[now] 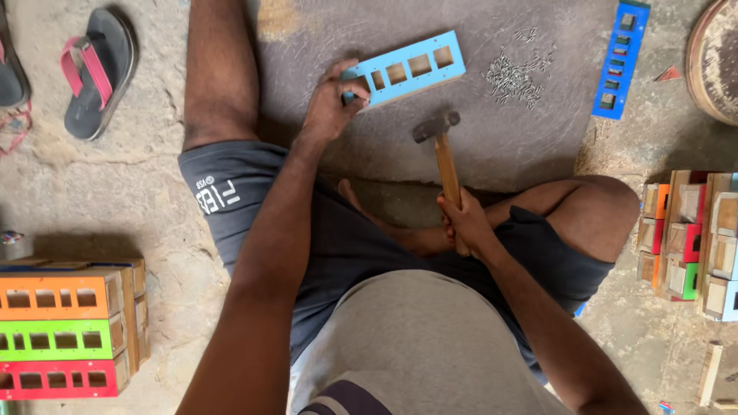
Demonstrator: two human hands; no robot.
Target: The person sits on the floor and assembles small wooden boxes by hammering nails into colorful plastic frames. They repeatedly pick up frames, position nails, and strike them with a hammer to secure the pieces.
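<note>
We pinched the light-blue panel (406, 71) with left hand (329, 107); right hand (467, 225) gripped the hammer (443, 154) below it. Nails (513, 77) lay unused beside it; nailing apparently unstarted.

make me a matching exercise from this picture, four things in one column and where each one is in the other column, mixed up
Things:
1. Light blue wooden panel with square cut-outs
2. Wooden-handled hammer
3. Pile of small metal nails
4. Pink-strapped grey sandal

Places:
A. Loose on the dark mat
B. Held by the left hand
C. On the bare floor, top left
D. Gripped by the right hand

Pairs: 1-B, 2-D, 3-A, 4-C
</note>
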